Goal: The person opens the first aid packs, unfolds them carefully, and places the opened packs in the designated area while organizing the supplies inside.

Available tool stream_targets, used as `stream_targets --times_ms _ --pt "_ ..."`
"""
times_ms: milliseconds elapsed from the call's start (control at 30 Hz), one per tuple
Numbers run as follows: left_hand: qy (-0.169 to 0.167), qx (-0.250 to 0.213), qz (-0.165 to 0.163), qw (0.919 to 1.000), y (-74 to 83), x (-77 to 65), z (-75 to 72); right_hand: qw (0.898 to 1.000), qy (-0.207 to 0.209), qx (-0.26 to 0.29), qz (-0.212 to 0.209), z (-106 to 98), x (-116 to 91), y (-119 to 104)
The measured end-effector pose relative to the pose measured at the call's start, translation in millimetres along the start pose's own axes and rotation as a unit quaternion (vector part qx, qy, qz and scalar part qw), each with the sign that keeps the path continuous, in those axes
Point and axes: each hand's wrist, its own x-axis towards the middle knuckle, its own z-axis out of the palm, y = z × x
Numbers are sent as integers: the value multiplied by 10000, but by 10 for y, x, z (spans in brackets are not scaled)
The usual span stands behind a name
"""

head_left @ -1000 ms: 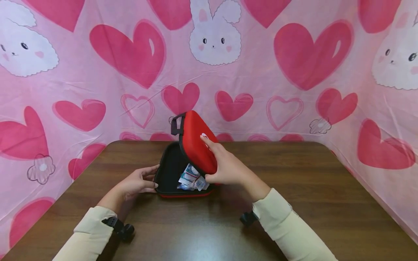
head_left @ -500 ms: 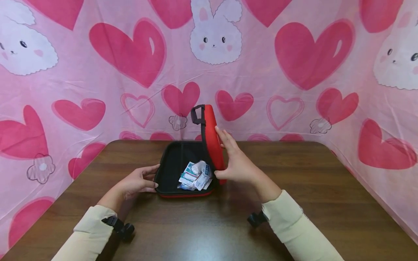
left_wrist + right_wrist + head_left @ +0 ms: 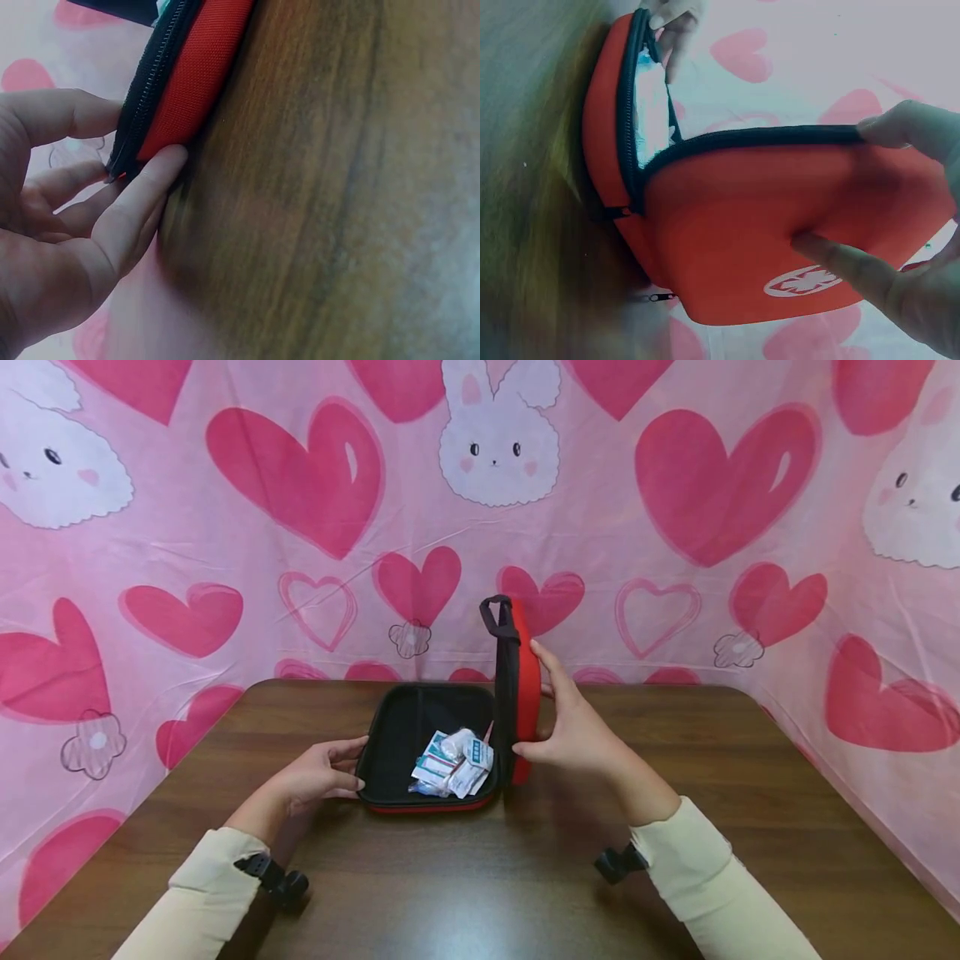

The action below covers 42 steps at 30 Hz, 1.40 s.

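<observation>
A red and black first-aid case (image 3: pixel 393 760) lies on the table, its lid (image 3: pixel 529 693) standing about upright on the right side. Several small wrapped packets (image 3: pixel 450 764) fill the right part of the black base. My left hand (image 3: pixel 318 777) holds the base's left edge; in the left wrist view, its fingers and thumb meet the zipper rim and red wall (image 3: pixel 199 82). My right hand (image 3: pixel 588 739) grips the lid, touching its rim and outer face near a white emblem (image 3: pixel 804 280) in the right wrist view. The lid's inside is mostly hidden.
A brown wooden table (image 3: pixel 712 793) carries the case. Behind it hangs a pink cloth (image 3: pixel 585 535) with hearts and rabbits. A black carry handle (image 3: pixel 498 620) sticks out from the lid's top, and a zipper pull (image 3: pixel 660 297) hangs at the hinge side.
My right hand has swung the lid up and to the right, from leaning over the base to about upright. More of the packets show. My left hand has stayed at the left edge.
</observation>
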Motion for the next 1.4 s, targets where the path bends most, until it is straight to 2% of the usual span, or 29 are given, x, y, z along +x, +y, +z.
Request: stream_targets --times_ms 100,200,333,433,600,700,767,1000,1233,1400 --pt "-28 55 14 10000 8 -1 2 9991 115 350 186 -89 -21 -35" --pt "-10 78 -23 10000 13 -1 3 9975 359 367 475 -199 -37 -83" --pt "27 122 -81 9999 33 -3 1 9920 569 292 1090 -359 -51 -142" --pt "19 201 -78 9998 58 -2 -3 9877 508 440 1415 -473 -75 -169" --pt "57 623 -108 9980 114 -14 -13 9840 190 700 1626 -664 -169 -139" --pt "105 893 -122 9959 139 -7 -18 9820 10 691 1757 -769 -241 -72" --pt "178 901 -150 9957 150 6 -22 9812 -67 657 1815 -824 -287 -22" --pt "429 330 -142 9984 129 86 -52 9779 -63 414 2050 -966 -432 147" --pt "170 411 -112 9989 104 140 -94 9731 -349 204 2268 -1037 -547 447" --pt "-166 26 -20 9999 65 163 -116 9667 -561 -38 2498 -1007 -653 698"
